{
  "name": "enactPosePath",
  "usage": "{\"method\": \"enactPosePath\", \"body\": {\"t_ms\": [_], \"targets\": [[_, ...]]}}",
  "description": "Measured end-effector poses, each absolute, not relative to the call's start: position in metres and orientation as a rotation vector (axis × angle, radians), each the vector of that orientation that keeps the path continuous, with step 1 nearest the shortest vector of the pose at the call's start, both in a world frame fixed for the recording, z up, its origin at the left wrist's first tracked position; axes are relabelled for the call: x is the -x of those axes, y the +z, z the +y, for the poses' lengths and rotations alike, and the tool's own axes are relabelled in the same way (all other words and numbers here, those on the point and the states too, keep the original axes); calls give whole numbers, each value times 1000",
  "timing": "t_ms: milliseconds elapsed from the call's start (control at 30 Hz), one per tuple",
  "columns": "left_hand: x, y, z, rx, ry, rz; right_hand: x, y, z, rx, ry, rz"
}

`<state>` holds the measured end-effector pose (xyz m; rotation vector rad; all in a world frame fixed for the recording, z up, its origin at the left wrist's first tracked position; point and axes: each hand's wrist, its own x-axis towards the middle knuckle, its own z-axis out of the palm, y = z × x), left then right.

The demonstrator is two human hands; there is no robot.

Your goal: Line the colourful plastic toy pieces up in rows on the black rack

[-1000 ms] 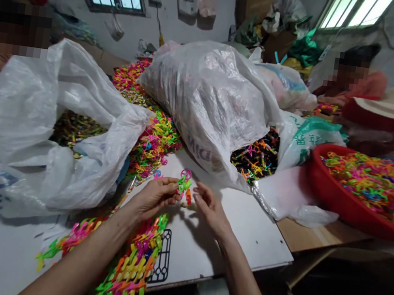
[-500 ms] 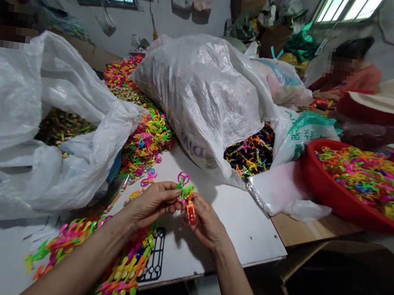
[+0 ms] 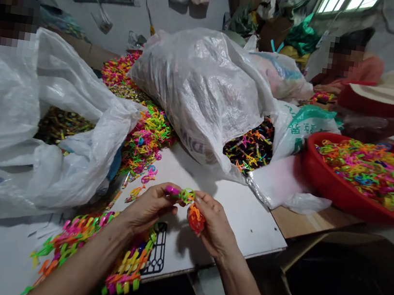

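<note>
Above the table [image 3: 253, 219] — curled hands [image 3: 150, 204] pinch plastic pieces [image 3: 196, 219].

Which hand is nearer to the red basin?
Right. The right hand, holding an orange piece, is left of the red basin and apart from it; the left hand is farther left.

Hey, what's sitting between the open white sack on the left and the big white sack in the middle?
In the head view, a heap of small multicoloured plastic pieces lies between the open sack and the big sack.
</note>
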<state>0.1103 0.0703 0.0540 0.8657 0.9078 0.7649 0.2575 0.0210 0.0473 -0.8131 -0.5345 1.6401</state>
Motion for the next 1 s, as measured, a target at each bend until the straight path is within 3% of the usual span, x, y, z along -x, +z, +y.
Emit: {"method": "enactPosePath", "body": {"t_ms": [1000], "targets": [[-107,38,63,-892,701,844,-259,37,19,845,1771,-499]]}}
